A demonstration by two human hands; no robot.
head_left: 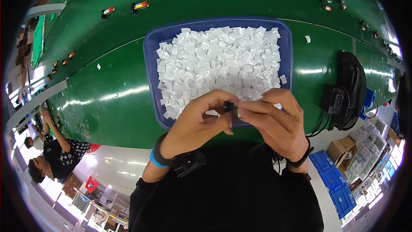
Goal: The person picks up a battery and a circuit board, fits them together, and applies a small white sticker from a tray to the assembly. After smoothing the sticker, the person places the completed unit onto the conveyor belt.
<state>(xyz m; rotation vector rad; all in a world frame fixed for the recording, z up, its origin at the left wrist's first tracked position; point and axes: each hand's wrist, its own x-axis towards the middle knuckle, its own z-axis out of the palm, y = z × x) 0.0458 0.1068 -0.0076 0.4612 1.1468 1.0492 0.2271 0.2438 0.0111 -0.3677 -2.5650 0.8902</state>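
A small black part (229, 106) is pinched between the thumb and index finger of my left hand (195, 120). From the other side, the closed fingertips of my right hand (277, 120) meet this part; what they pinch is too small and covered to make out. Both hands hover over the near edge of a blue plastic tray (288, 60). Heaped in the tray are many small white square pieces (219, 56), and one lies partly behind my right fingers.
The green bench (103, 120) bears small motor-like parts with wires (139, 6) beyond the tray. To the right stands a black device (349, 90) with cables. Blue crates (330, 180) sit lower right. A co-worker (60, 159) works at the left.
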